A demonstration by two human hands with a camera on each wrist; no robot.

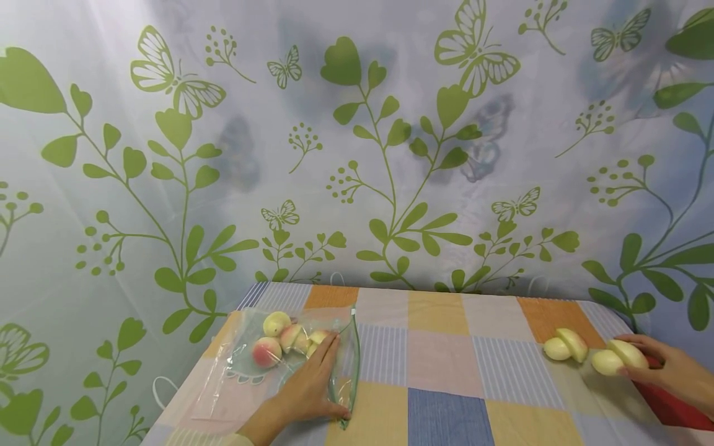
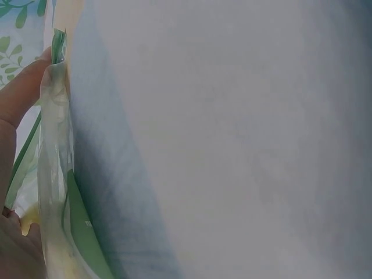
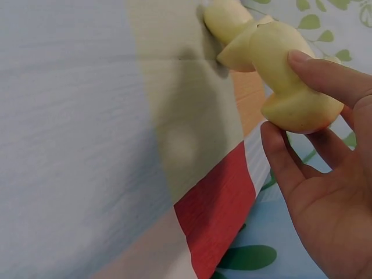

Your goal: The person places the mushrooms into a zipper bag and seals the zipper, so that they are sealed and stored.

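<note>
A clear zip bag (image 1: 245, 390) with a green-edged mouth lies on the left of the table. Several pale yellow and pink-red pieces are inside, some round, some mushroom-shaped. My left hand (image 1: 307, 384) rests on the bag near its mouth, fingers extended and thumb spread toward the lower end of the green edge (image 2: 87, 232). At the far right, my right hand (image 1: 664, 371) pinches a toy mushroom (image 3: 285, 70) with a pale stem and a cap showing pink, between thumb and fingers. A second toy mushroom (image 1: 566, 345) lies on the cloth just beside it.
A patchwork tablecloth (image 1: 440, 359) with striped, orange, blue and red squares covers the table. Behind the table hangs a curtain (image 1: 312, 204) printed with green leaves and butterflies. A white loop (image 1: 162, 391) sticks out at the table's left edge.
</note>
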